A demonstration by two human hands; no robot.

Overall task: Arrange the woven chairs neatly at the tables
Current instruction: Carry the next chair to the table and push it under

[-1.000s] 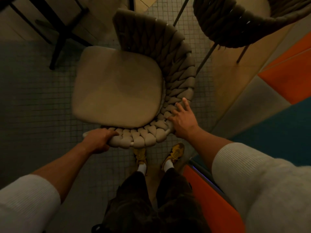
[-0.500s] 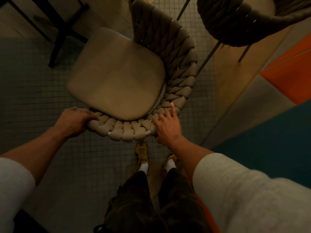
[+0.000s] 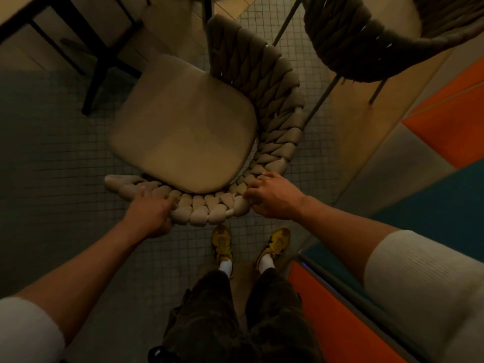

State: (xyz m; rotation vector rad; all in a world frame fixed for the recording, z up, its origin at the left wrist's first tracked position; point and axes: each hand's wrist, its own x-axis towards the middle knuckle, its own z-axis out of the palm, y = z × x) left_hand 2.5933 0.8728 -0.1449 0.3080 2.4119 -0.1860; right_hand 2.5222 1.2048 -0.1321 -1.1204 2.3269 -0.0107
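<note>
Head camera: left hand [image 3: 150, 213] and right hand [image 3: 272, 196] each gripped the woven chair [image 3: 183, 127] by its back rim; its seat pointed away, up-left toward the table [image 3: 18, 14].

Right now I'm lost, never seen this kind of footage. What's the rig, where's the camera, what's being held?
There is no machine here, just a person with two bare hands. One wide-angle camera worn on their head looks down. The left hand and right hand both grip the braided back rim of a woven chair with a beige seat cushion, which stands on a tiled floor. A second woven chair is at upper right, dark table legs at upper left. The yellow shoes are the person's own.
</note>
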